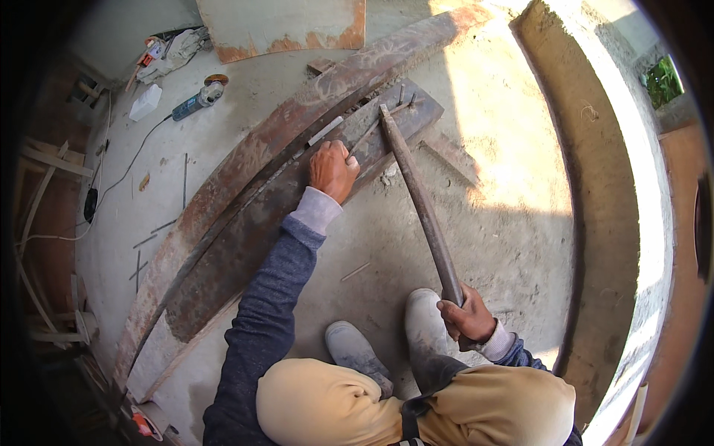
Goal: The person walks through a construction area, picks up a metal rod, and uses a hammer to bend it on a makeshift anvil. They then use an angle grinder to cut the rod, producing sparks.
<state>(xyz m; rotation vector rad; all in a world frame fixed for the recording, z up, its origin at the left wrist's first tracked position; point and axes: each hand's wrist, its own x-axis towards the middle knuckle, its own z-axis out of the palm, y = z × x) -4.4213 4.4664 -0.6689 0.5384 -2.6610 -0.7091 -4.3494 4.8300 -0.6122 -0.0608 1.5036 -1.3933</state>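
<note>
My right hand is wrapped round the lower end of a long brown bar. The bar's far end rests over a thin metal rod, beside upright metal pegs on a dark, worn board. Closed in a fist, my left hand grips the thin metal rod low over the board. From the fist the rod slants up toward the pegs. A short pale strip lies beyond my left hand.
A long curved rusty beam runs behind the board. On the concrete floor are an angle grinder with its cord, cut rods and a white container. A low curved concrete wall bounds the right side.
</note>
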